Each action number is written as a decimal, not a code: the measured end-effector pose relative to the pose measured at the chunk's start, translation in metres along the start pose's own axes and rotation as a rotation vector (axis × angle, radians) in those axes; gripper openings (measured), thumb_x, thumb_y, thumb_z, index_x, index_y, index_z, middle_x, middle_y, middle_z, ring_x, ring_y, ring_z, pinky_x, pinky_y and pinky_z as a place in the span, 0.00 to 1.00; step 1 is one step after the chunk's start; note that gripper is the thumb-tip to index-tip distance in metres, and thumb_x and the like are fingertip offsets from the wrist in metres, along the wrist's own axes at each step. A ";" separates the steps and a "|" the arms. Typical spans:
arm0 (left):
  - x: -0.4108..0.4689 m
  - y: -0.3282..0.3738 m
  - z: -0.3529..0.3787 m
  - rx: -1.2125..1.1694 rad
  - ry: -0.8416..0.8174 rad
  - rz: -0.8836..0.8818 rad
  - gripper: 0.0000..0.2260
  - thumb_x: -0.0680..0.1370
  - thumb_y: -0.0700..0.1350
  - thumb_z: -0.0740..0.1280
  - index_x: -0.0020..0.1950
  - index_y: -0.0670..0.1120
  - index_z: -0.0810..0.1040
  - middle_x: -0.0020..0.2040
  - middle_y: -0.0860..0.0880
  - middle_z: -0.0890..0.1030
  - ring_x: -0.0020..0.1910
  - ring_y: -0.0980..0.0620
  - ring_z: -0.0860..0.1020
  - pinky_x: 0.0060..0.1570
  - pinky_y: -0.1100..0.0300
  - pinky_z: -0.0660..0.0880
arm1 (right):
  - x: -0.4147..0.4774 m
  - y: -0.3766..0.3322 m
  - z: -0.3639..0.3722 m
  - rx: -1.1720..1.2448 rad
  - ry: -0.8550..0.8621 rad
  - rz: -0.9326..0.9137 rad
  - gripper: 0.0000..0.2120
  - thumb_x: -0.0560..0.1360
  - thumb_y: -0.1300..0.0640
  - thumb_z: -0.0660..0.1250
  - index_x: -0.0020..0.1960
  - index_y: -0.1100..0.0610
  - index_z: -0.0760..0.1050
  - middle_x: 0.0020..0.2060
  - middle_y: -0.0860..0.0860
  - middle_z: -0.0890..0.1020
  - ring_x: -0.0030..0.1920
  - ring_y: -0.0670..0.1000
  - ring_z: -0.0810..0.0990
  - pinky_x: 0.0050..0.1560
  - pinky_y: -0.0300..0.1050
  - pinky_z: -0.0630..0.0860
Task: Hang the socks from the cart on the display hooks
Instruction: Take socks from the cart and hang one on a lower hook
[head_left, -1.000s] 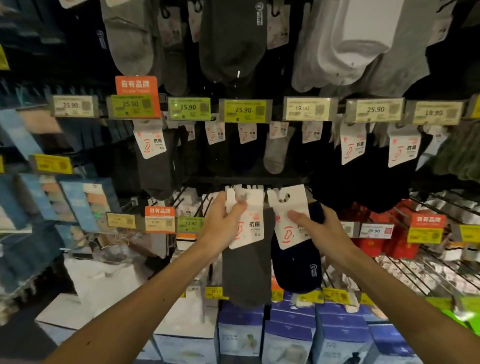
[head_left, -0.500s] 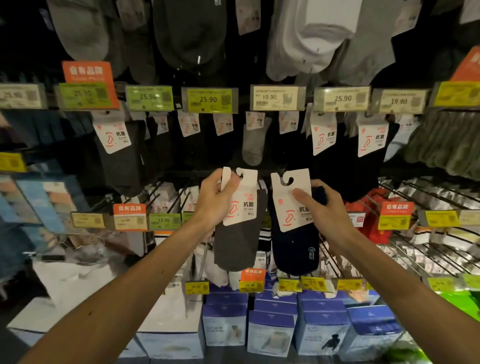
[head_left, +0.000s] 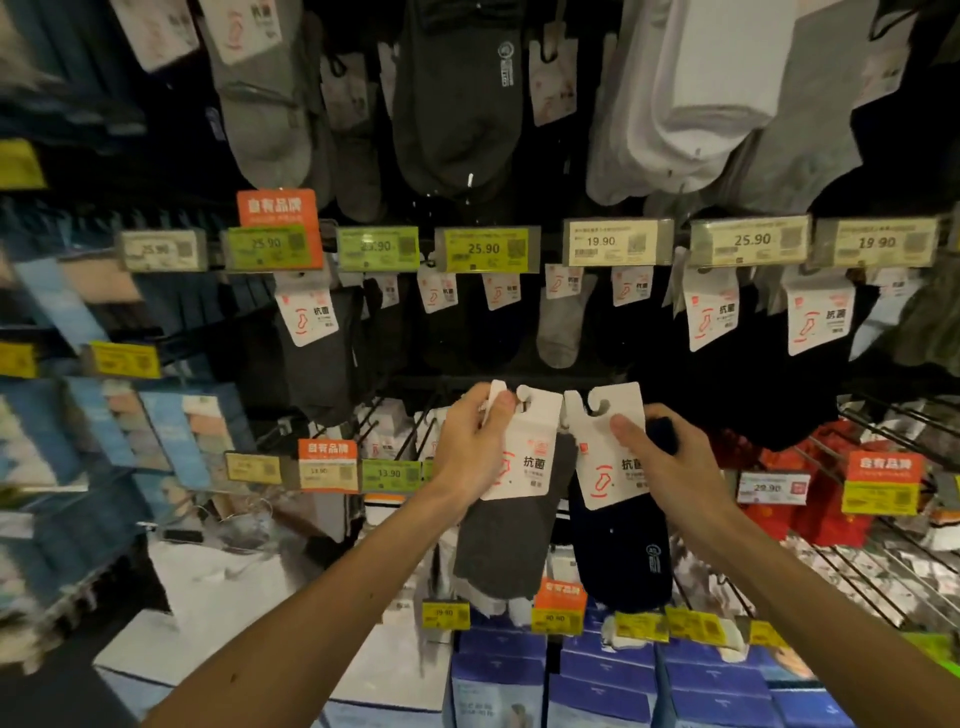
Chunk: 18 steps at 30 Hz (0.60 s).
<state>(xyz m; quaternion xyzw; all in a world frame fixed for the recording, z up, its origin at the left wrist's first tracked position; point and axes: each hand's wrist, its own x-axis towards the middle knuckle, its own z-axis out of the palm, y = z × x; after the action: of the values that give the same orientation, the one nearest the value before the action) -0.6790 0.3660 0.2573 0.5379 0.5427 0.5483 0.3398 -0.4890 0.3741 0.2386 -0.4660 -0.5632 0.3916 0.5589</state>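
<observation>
My left hand pinches the white card header of a dark grey sock pack, which hangs down from my fingers. My right hand grips the card of a navy sock pack beside it. Both cards show their hook cut-outs at the top and nearly touch each other. They are held up in front of a dark row of display hooks below hanging socks. The cart is out of view.
Price tags run along the rail above, with grey, black and white socks hanging over and under it. Wire hooks with red packs stick out at the right. Blue boxes stand on the bottom shelf.
Both hands have risen with their sock packs and the two cards have drawn closer together. The view has tilted up towards the upper rows.
</observation>
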 end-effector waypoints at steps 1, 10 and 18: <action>-0.001 0.000 -0.006 -0.014 0.005 -0.006 0.09 0.84 0.48 0.60 0.47 0.48 0.76 0.46 0.37 0.83 0.42 0.43 0.82 0.42 0.45 0.79 | 0.000 -0.001 0.006 0.005 -0.009 -0.002 0.03 0.79 0.55 0.67 0.50 0.54 0.78 0.41 0.49 0.85 0.36 0.43 0.85 0.33 0.35 0.78; -0.007 -0.001 -0.028 -0.141 -0.033 -0.051 0.09 0.84 0.47 0.61 0.55 0.42 0.77 0.50 0.37 0.83 0.47 0.41 0.84 0.47 0.43 0.79 | -0.003 -0.010 0.038 0.100 -0.088 0.000 0.09 0.72 0.62 0.76 0.49 0.57 0.78 0.40 0.44 0.85 0.38 0.39 0.84 0.34 0.31 0.76; -0.006 0.005 -0.011 -0.207 -0.122 -0.105 0.11 0.84 0.47 0.61 0.60 0.40 0.77 0.52 0.40 0.84 0.48 0.45 0.85 0.47 0.50 0.81 | 0.007 -0.016 0.030 0.094 -0.114 -0.057 0.06 0.75 0.63 0.72 0.47 0.54 0.77 0.43 0.48 0.84 0.40 0.39 0.84 0.37 0.32 0.78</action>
<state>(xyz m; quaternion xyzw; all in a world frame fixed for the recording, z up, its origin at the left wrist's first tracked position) -0.6879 0.3571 0.2623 0.5033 0.4890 0.5492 0.4539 -0.5199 0.3787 0.2538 -0.3998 -0.5880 0.4275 0.5583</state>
